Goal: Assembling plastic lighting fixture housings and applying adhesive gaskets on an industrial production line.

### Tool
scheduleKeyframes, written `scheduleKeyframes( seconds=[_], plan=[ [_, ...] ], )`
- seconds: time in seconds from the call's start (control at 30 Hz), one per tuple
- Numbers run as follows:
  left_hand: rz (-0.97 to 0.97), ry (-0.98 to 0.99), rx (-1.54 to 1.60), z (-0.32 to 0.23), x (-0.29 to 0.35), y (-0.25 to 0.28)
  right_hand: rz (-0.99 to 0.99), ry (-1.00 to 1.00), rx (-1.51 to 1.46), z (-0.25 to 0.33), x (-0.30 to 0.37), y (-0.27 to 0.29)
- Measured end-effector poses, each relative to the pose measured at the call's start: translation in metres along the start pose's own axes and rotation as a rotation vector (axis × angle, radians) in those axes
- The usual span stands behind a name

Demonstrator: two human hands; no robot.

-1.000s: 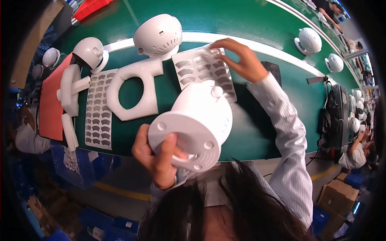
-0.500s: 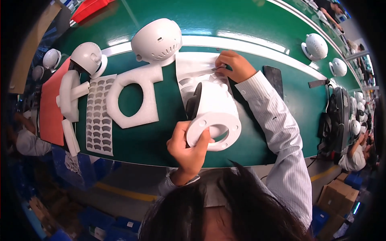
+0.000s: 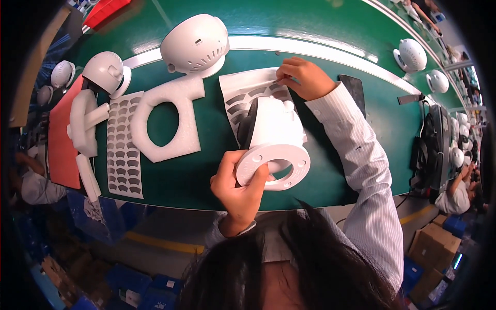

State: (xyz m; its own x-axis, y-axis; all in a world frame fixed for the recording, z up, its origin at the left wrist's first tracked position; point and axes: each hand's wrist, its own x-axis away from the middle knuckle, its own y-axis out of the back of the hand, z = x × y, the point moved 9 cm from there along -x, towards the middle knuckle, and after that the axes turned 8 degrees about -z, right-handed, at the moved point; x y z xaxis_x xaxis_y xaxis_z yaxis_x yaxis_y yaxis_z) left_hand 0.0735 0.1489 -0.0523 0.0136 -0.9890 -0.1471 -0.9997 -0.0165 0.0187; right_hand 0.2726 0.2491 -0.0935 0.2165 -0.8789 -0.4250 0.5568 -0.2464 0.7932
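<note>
My left hand (image 3: 238, 188) grips a white dome-shaped camera (image 3: 279, 124) by its round base ring, which is tilted toward me; my thumb reaches into the ring's opening. The camera's dark front points left. Behind it lies a white sheet of grey curved stickers (image 3: 238, 106), partly covered by the camera. At the sheet's upper right, my right hand (image 3: 306, 77) is closed in a pinch, with a small grey sticker seemingly between thumb and forefinger. The fingertips partly hide that piece.
Left of the hands lie a white foam cutout (image 3: 193, 124), another sticker sheet (image 3: 124, 150), foam pieces (image 3: 82, 124) and an orange-red mat (image 3: 61, 139). White cameras (image 3: 194, 44) stand along the far side. A dark flat phone-like object (image 3: 353, 93) and a black bag-like item (image 3: 431, 144) are at right.
My right hand has shifted slightly upward, and the sheet's upper sticker rows show more clearly. My left hand still holds the camera, nearly unmoved. The whole view has shifted a little.
</note>
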Motion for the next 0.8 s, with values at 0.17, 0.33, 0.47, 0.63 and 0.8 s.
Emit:
scheduleKeyframes(
  seconds=[0.17, 0.33, 0.47, 0.63, 0.8],
  plan=[
    [0.004, 0.046, 0.023, 0.0, -0.005, 0.002, 0.069, -0.067, -0.238, -0.002, -0.001, 0.002],
    [0.013, 0.049, 0.056, -0.001, -0.007, 0.003, 0.017, -0.068, -0.183, 0.001, -0.001, 0.008],
    [0.027, 0.055, 0.033, -0.002, -0.007, 0.0, -0.091, 0.008, 0.132, 0.012, -0.002, 0.008],
    [0.031, 0.08, 0.023, -0.001, -0.006, 0.0, -0.026, 0.001, 0.052, 0.007, -0.001, 0.003],
    [0.037, 0.103, 0.038, 0.0, -0.008, 0.0, 0.013, 0.019, -0.166, 0.002, -0.001, 0.002]
  ],
)
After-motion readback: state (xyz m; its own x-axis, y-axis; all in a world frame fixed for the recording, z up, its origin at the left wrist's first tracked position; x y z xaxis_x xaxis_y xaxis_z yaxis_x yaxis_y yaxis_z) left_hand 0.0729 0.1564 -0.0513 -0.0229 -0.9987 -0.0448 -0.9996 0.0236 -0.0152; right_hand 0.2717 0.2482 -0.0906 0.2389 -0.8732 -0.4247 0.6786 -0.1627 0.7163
